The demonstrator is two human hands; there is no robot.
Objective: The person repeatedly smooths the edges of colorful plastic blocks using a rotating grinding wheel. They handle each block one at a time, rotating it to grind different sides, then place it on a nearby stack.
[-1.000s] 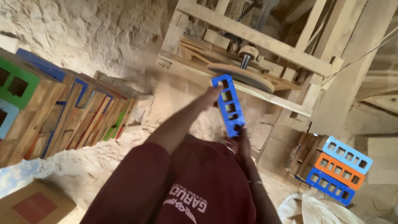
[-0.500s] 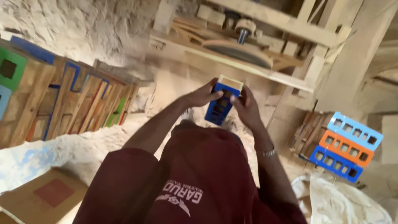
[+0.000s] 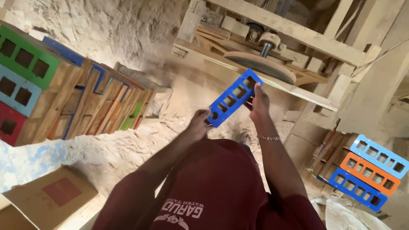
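Note:
I hold a blue wooden block (image 3: 233, 98) with several square holes in front of me, tilted, its painted face turned toward me. My left hand (image 3: 199, 123) grips its lower left end. My right hand (image 3: 258, 101) grips its upper right end. Just beyond the block is a round sanding disc (image 3: 260, 65) mounted flat on a wooden frame machine (image 3: 294, 32). The block does not touch the disc.
A stack of painted holed blocks (image 3: 34, 93) in green, light blue, red and blue stands at the left. Blue and orange blocks (image 3: 366, 170) are stacked at the right. A cardboard box (image 3: 47, 198) lies at the lower left. Sawdust covers the floor (image 3: 119, 149).
The block was upright, then held end-on between both hands. It is now turned flat with its holed face toward me, and my hands have moved apart to its two ends.

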